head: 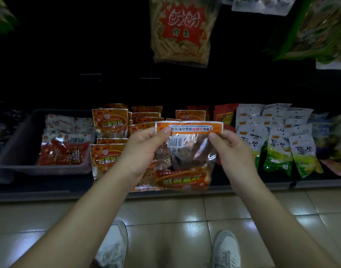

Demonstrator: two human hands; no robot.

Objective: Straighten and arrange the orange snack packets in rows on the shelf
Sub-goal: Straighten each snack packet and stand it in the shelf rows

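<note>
A grey plastic tray (15,149) sits at the shelf's (49,191) left end, glossy orange packets (109,122) overlapping beside it. My left hand (144,149) and right hand (230,149) pinch the upper corners of one crinkly, clear-windowed packet (187,151), upside down, over the shelf's front edge.

The held packet (187,151) hangs at the centre, over the front edge of the shelf (40,192). The left hand (144,149) pinches its top corner at 9 o'clock and the right hand (229,149) pinches the other at 3 o'clock. Behind it, toward 11 and 12 o'clock, the snack packets (110,122) stand in rows on the shelf. Farther out at 9 o'clock, a tray (20,144) holds small sachets (63,149). At 3 o'clock, pouches (278,147) lean in overlapping rows. A large bag (181,29) hangs at 12 o'clock. Two shoes (115,246) stand on the floor (165,209) at 6 o'clock.
</note>
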